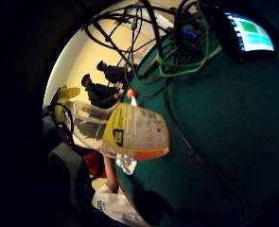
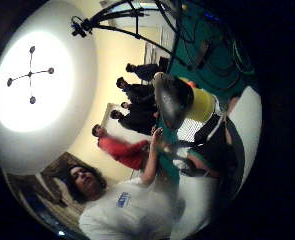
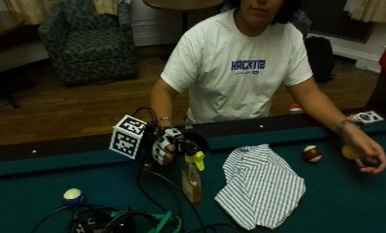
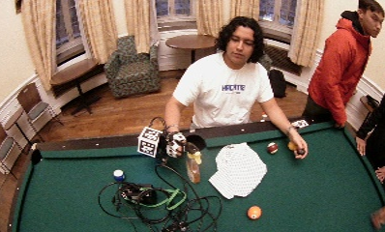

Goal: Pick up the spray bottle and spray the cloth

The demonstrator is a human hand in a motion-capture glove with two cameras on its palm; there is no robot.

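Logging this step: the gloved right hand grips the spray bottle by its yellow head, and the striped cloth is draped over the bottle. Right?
Not quite. The striped cloth is not draped over the spray bottle; it lies flat on the green table beside the bottle, as the outside view shows. The gloved right hand does grip the bottle at its yellow head.

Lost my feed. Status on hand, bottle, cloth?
Gloved right hand grips spray bottle at its head. Striped cloth beside it on the felt. Nothing between.

Spray bottle [image 3: 192, 180] stands on table [image 3: 348, 204], cloth [image 3: 261, 187] just beside, balls [image 3: 312, 154] beyond.
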